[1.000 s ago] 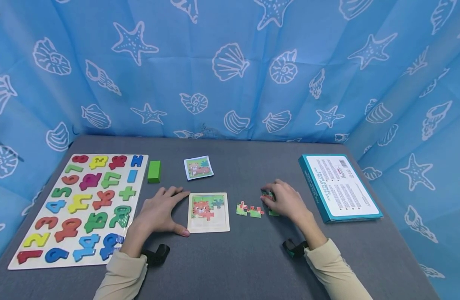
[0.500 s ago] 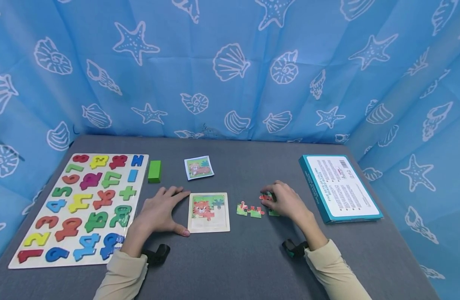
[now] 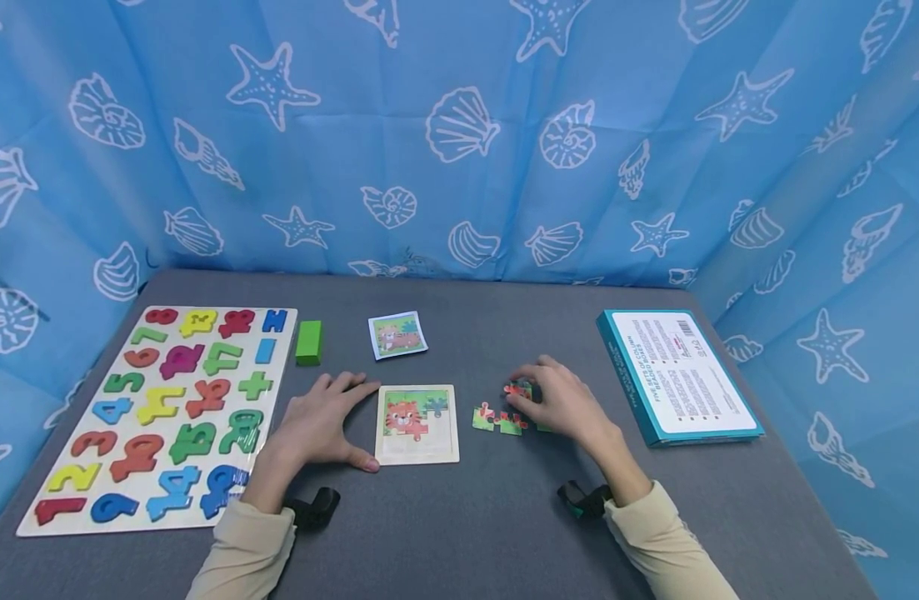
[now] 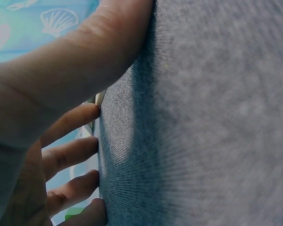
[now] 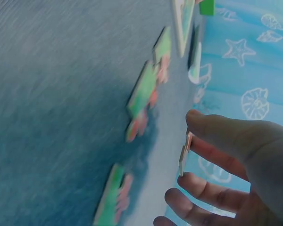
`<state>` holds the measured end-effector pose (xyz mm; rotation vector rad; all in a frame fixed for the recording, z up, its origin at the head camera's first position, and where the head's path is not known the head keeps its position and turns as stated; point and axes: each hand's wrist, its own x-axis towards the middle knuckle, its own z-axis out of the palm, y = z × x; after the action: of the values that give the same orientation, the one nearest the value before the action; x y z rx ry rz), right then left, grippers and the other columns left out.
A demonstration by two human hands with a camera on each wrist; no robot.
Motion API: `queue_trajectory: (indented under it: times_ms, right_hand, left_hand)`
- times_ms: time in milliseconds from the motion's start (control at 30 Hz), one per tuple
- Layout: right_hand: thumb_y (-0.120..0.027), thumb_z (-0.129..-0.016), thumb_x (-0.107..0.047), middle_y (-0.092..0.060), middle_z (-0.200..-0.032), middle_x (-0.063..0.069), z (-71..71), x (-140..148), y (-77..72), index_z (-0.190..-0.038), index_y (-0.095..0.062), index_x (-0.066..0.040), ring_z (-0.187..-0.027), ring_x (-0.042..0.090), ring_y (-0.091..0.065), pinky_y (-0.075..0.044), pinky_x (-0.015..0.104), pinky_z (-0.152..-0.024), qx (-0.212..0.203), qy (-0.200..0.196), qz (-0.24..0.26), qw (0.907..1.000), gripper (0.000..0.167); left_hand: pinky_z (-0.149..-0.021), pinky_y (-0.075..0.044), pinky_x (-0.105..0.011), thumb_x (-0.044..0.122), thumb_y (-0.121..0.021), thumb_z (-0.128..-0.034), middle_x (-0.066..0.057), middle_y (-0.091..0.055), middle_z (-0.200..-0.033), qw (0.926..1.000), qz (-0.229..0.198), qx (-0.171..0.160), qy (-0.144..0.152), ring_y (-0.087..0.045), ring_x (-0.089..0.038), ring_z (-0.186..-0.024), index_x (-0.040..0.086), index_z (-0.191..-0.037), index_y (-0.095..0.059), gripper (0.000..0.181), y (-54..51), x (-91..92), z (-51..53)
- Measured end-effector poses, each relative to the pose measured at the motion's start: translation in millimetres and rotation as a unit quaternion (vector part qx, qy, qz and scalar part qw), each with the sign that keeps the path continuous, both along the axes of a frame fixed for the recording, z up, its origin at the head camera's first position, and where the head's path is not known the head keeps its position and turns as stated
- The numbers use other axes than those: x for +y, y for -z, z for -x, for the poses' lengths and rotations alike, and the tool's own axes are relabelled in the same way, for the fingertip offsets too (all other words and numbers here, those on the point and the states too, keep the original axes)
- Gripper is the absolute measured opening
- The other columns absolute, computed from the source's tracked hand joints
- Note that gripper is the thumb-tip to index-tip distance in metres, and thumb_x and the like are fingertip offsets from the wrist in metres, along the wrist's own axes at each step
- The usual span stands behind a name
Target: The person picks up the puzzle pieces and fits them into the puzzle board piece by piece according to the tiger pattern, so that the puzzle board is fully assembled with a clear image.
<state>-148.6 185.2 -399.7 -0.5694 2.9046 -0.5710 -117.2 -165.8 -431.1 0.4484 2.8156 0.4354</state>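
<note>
My left hand (image 3: 320, 423) lies spread at the left side of a small wooden puzzle tray (image 3: 440, 448), thumb and forefinger touching its edge. In the tray, joined pieces show a tiger's face (image 3: 402, 417) and some green leaves. My right hand (image 3: 567, 402) pinches a red and green puzzle piece (image 3: 516, 389) between thumb and fingers. In the right wrist view that piece (image 5: 184, 153) is held above the table. Two linked puzzle pieces (image 3: 511, 424) lie between the tray and my right hand. Another puzzle piece (image 5: 111, 197) lies partly hidden under the right hand.
A number board (image 3: 152, 442) with coloured numerals fills the left side. Beside it stands a green block (image 3: 307, 343). A tiger picture card (image 3: 397, 336) lies behind the tray. At the right is a teal and white box (image 3: 680, 375). A blue curtain (image 3: 459, 167) hangs behind the table.
My right hand has shifted slightly left with the pinched puzzle piece, which now shows more clearly. The left hand and the tray have stayed in place.
</note>
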Motion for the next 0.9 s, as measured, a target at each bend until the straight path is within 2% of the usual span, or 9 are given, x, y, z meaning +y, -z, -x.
queue_trajectory:
  times_ms: [233,567,900]
  right_hand:
    - [-0.074,-0.094,-0.031,-0.066,-0.104,0.011,-4.8,-14,-7.5,-0.12,-0.074,-0.011,-0.088,0.023,-0.064,-0.053,0.036,-0.068,0.007,-0.007,0.009,0.9999,0.033]
    - [-0.078,-0.091,-0.031,-0.068,-0.101,0.008,-11.6,-41,-14.4,-0.118,-0.076,-0.012,-0.083,0.022,-0.062,-0.05,0.031,-0.064,0.026,-0.029,0.008,0.9992,0.033]
    - [-0.08,-0.089,-0.032,-0.069,-0.097,0.005,-19.3,-71,-10.4,-0.114,-0.077,-0.014,-0.074,0.011,-0.054,-0.044,0.025,-0.059,0.046,-0.074,0.0,0.9962,0.031]
  left_hand:
    - [-0.088,-0.05,-0.063,0.068,-0.09,-0.0599,-0.015,-0.046,-0.156,1.0,-0.005,0.0,0.001,-0.047,-0.036,-0.124,0.018,-0.152,-0.049,0.113,0.4,-0.4,-0.2]
    - [-0.088,-0.05,-0.064,0.069,-0.089,-0.0594,-0.014,-0.046,-0.156,1.0,-0.004,0.005,0.002,-0.047,-0.036,-0.124,0.019,-0.152,-0.049,0.113,1.5,-1.6,-0.5]
    - [-0.089,-0.05,-0.065,0.068,-0.09,-0.0593,-0.014,-0.046,-0.156,1.0,-0.004,0.003,-0.001,-0.047,-0.036,-0.125,0.019,-0.152,-0.049,0.112,1.5,-1.2,-0.5]
